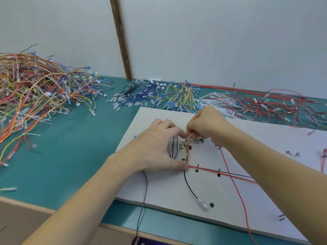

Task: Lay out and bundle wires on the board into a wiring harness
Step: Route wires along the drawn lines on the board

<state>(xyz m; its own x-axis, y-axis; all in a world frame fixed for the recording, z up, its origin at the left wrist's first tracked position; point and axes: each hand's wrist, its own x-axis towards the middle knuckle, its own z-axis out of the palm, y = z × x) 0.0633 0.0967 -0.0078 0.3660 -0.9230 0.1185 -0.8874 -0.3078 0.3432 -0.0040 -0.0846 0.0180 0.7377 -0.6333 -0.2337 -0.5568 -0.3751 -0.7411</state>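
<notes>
**A:** From the head camera, where is the bundle they're working on?

**B:** On the white board (230,200), near its far left part. A short bundle of red, yellow and dark wires (187,152) runs near-to-far between the two hands, then turns at a corner and carries on to the right as a red wire (208,171) past the black pegs (198,165).

**A:** So the long axis of that stretch?

**B:** Near to far, roughly straight away from the person. The left hand (155,149) sits at its near end, the right hand (207,124) at its far end.

**A:** What are the hands doing?

**B:** The left thumb presses the wires down at the corner, the other fingers arched over the stretch; I can't tell if they pinch anything. The right hand is curled, fingertips pinching the far end of the bundle, close to the handwritten labels.

**A:** Which hand is nearer the next piece of work?

**B:** My guess is the right, since it's at the free far end; the left looks like the anchor. The loose wire piles (44,89) lie far left on the green table (70,165), and more lie along the far edge (177,96).
</notes>
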